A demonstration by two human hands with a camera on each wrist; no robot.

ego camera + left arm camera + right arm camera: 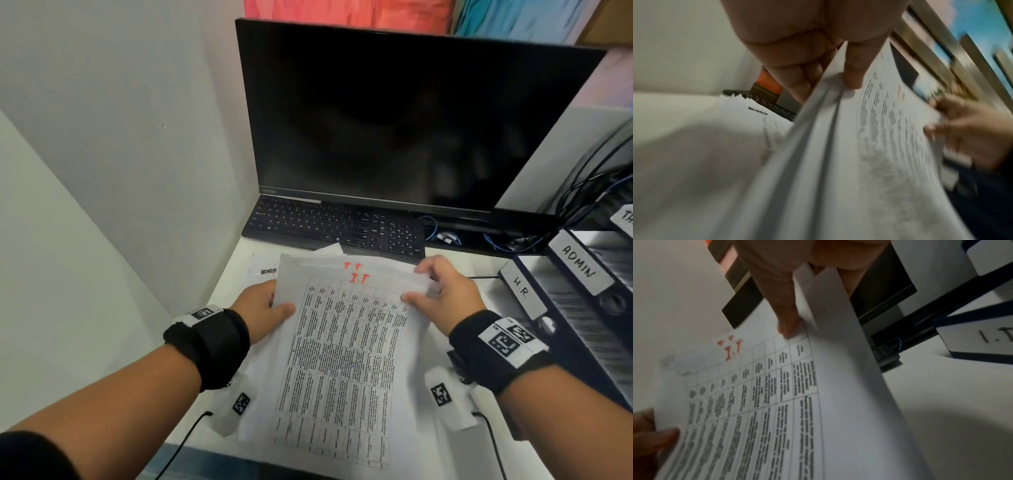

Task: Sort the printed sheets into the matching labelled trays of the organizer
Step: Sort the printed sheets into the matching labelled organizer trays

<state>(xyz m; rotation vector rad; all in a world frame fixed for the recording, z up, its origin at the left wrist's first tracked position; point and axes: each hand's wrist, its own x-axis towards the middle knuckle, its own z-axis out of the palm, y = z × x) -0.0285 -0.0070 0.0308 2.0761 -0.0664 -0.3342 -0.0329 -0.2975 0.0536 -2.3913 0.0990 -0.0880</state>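
Observation:
Both hands hold a stack of printed sheets (346, 346) above the white desk. The top sheet carries a dense table and a red "I.T" mark (358, 277). My left hand (274, 305) grips the stack's left edge, thumb on top (853, 65). My right hand (435, 287) pinches the upper right corner, thumb on the top sheet (785, 308), with some sheets fanned apart there. Another sheet marked "ADMIN" (263, 272) lies on the desk behind the stack. At the right stands the dark blue organizer with trays labelled "H.R." (522, 287), "ADMIN" (579, 270) and "I.T" (982, 337).
A dark monitor (411, 120) and a black keyboard (335, 226) stand behind the sheets. Blue and black cables (442, 236) run under the monitor toward the organizer. A white wall (102, 171) closes off the left side.

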